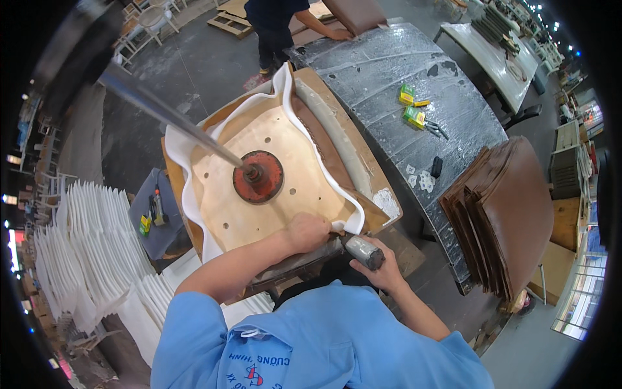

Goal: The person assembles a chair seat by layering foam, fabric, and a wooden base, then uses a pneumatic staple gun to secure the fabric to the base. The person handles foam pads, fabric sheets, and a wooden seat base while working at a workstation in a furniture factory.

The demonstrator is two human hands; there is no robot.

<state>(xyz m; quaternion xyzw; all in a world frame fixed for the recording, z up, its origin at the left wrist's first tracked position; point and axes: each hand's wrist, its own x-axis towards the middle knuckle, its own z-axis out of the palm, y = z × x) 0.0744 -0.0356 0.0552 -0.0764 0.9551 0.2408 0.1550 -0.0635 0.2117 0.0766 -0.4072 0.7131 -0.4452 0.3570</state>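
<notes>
A pale wooden seat panel [259, 155] with several holes lies underside up. White foam padding [188, 188] curls up around its edges, and a brown leather cover [315, 144] shows beyond it on the right side. A red round press plate [241, 188] on a metal rod [194, 133] bears down on the panel's middle. My left hand [309, 232] is closed at the panel's near edge, pulling in the cover's edge beside the foam corner. My right hand [387, 267] grips a staple gun [364, 251] with a grey cylindrical body, its nose at that same near corner.
To the right, a dark worktable [389, 71] carries yellow-green boxes [413, 117]. A stack of brown leather covers [505, 214] sits at its near end. White sheets [97, 246] are piled at left, by a stool [146, 227] with a tool. A co-worker [275, 26] stands at the far side.
</notes>
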